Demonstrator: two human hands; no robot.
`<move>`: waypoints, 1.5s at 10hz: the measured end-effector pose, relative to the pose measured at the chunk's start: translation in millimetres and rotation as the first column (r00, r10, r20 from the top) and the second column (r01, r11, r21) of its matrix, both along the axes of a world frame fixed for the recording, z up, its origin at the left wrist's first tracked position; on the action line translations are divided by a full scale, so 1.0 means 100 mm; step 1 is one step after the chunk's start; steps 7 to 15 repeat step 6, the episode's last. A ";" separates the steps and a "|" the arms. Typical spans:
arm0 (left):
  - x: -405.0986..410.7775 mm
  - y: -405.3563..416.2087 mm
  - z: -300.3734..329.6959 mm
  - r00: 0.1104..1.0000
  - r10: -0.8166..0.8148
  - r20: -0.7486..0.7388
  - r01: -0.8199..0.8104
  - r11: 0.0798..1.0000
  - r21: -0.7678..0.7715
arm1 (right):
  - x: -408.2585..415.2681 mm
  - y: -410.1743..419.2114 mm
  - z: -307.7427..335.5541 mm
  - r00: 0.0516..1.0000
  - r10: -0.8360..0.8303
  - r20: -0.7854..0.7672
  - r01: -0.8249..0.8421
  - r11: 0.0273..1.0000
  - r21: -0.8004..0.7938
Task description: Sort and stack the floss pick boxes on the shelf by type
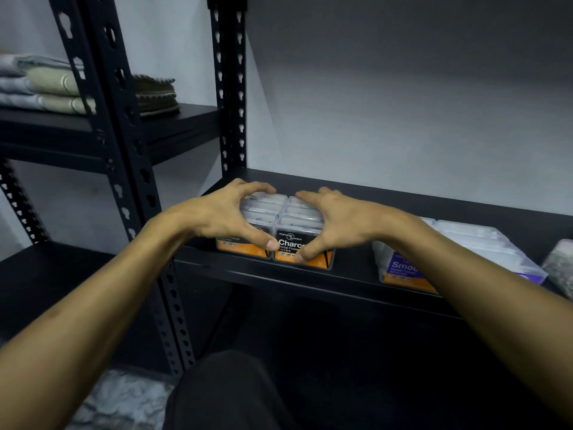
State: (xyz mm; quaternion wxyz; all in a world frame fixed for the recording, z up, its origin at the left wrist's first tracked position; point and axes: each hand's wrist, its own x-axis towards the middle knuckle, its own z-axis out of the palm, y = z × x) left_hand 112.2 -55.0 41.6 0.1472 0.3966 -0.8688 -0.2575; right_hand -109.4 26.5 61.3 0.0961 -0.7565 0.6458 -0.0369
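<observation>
Two side-by-side stacks of clear charcoal floss pick boxes (pixel 288 225) with black and orange labels stand at the left front of the black shelf (pixel 310 276). My left hand (pixel 229 217) grips the left stack, fingers over the top and thumb on the front label. My right hand (pixel 328 223) clasps the right stack the same way, thumb on its label. To the right lie clear boxes with purple and orange "Smooth" labels (pixel 403 268), partly hidden by my right forearm.
A black slotted upright (pixel 229 88) stands at the shelf's back left corner. Folded towels (pixel 43 85) lie on a higher shelf to the left. A clear bag of small items (pixel 561 268) sits at the far right edge. My dark-clothed knee (pixel 229 389) is below.
</observation>
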 end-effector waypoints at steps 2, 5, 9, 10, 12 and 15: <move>0.02 -0.03 0.01 1.000 -0.020 0.001 0.020 0.999 0.026 | 0.03 0.03 0.02 0.999 0.002 -0.046 -0.002 1.000 0.005; 0.22 0.56 0.28 0.924 0.113 -0.365 -0.200 0.957 -0.211 | -0.25 0.74 0.42 0.967 -0.012 0.256 0.080 0.963 -0.258; 0.35 1.11 -0.02 0.709 0.157 -0.687 -0.412 0.884 -0.223 | -0.65 1.33 0.56 0.894 0.055 0.446 0.169 0.879 -0.446; 0.35 1.11 -0.02 0.709 0.157 -0.687 -0.412 0.884 -0.223 | -0.65 1.33 0.56 0.894 0.055 0.446 0.169 0.879 -0.446; 0.35 1.11 -0.02 0.709 0.157 -0.687 -0.412 0.884 -0.223 | -0.65 1.33 0.56 0.894 0.055 0.446 0.169 0.879 -0.446; 0.35 1.11 -0.02 0.709 0.157 -0.687 -0.412 0.884 -0.223 | -0.65 1.33 0.56 0.894 0.055 0.446 0.169 0.879 -0.446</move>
